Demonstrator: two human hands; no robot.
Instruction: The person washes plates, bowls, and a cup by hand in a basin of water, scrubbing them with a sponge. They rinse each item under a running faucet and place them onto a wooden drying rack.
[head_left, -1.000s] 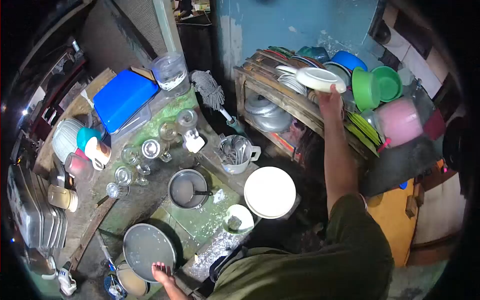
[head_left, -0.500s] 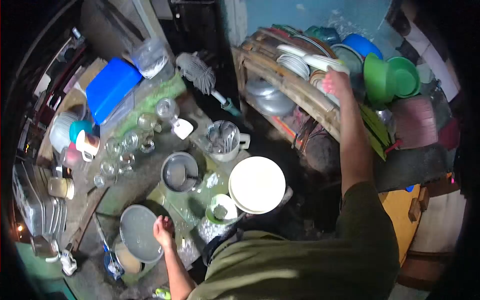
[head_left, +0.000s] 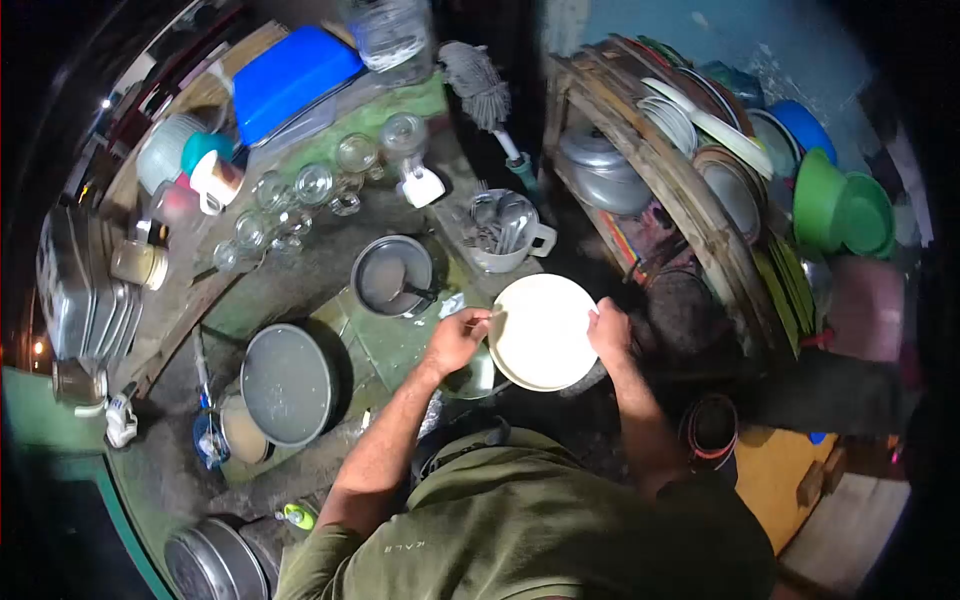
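A large white plate (head_left: 543, 331) sits low in the middle of the head view, on top of a stack. My left hand (head_left: 456, 340) grips its left rim and my right hand (head_left: 609, 331) grips its right rim. Under the plate's left edge a small green-rimmed bowl (head_left: 474, 378) shows partly. A wooden rack (head_left: 660, 175) to the upper right holds white plates (head_left: 672, 118), metal lids and coloured bowls.
A metal pot with a ladle (head_left: 392, 276) stands left of the plate, a round metal tray (head_left: 288, 384) further left. A mug of cutlery (head_left: 505, 232), several glasses (head_left: 316, 185), a blue box (head_left: 293, 72) and green bowls (head_left: 842, 205) crowd the surroundings.
My right hand came down from the rack, leaving a white plate there. My left hand left the metal tray. Both hands now hold the large white plate. The camera tilted down.
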